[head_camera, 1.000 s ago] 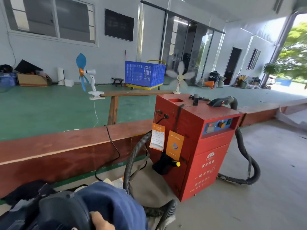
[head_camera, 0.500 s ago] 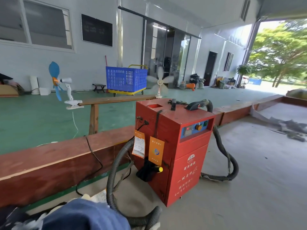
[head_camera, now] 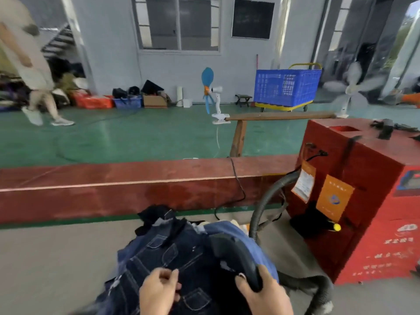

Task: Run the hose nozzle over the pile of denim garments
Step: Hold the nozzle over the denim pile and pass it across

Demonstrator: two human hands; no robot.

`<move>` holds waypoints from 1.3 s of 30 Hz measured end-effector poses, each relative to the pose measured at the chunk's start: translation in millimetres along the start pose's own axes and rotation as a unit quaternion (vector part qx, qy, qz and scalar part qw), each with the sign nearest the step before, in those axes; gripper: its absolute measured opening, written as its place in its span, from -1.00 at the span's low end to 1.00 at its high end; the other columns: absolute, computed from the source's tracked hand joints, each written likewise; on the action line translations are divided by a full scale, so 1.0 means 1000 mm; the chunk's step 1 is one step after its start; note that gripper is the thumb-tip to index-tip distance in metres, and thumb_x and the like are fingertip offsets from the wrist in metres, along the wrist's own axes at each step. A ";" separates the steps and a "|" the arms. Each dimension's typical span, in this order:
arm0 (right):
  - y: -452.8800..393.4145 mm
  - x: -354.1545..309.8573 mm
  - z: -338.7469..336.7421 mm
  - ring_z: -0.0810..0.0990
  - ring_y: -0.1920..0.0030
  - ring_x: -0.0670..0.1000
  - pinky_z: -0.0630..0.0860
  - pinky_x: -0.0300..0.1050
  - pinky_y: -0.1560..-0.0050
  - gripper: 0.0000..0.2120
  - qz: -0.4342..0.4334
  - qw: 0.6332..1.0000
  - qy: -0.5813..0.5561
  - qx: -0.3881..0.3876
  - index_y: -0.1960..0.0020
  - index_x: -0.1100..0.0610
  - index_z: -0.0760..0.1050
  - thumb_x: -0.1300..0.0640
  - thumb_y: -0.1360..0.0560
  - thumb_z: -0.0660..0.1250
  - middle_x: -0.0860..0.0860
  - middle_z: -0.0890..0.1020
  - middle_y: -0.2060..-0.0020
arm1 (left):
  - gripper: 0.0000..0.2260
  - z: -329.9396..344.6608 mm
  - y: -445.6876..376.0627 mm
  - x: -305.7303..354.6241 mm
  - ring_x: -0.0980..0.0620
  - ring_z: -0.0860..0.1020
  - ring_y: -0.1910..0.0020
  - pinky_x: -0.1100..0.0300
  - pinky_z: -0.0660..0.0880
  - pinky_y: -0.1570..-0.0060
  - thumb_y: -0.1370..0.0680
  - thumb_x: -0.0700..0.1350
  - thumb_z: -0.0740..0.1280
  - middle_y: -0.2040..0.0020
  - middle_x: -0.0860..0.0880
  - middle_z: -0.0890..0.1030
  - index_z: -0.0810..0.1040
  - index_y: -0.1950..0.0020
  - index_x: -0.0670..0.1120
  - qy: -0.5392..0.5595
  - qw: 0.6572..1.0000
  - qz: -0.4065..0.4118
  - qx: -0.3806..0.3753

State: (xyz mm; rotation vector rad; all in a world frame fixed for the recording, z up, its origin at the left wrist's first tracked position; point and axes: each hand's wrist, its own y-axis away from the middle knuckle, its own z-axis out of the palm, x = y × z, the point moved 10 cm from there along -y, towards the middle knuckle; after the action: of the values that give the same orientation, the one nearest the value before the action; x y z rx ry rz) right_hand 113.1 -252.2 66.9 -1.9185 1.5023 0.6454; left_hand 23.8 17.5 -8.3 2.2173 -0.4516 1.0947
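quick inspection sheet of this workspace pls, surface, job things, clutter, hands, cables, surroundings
surface: grey concrete floor, red curb behind it
job's things: denim pile on the floor; black nozzle over it; grey hose runs to the red machine
clutter: boxes and bags along the far wall
hands: right hand grips the nozzle; left hand pinches the denim
cables: black cable hangs over the curb
surroundings: green floor, two fans on a wooden rail, blue crate, a person walking at left
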 end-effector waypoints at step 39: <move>0.005 0.046 -0.025 0.54 0.44 -0.20 0.41 -0.29 0.34 -0.67 0.159 0.978 -0.132 0.022 0.30 -0.06 0.42 -0.26 -0.28 0.44 -0.07 0.56 0.49 | -0.73 0.017 0.022 0.058 0.11 0.53 0.19 0.20 0.41 0.18 -0.49 -0.13 0.44 0.02 0.00 0.57 0.53 -0.17 -0.06 -0.001 0.964 0.253 0.088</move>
State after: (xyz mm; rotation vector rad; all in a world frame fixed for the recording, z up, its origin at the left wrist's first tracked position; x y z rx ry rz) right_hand 119.5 -302.0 51.4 -1.5019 1.6456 0.9580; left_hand 56.3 -11.8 38.7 2.3183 -0.9952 1.4366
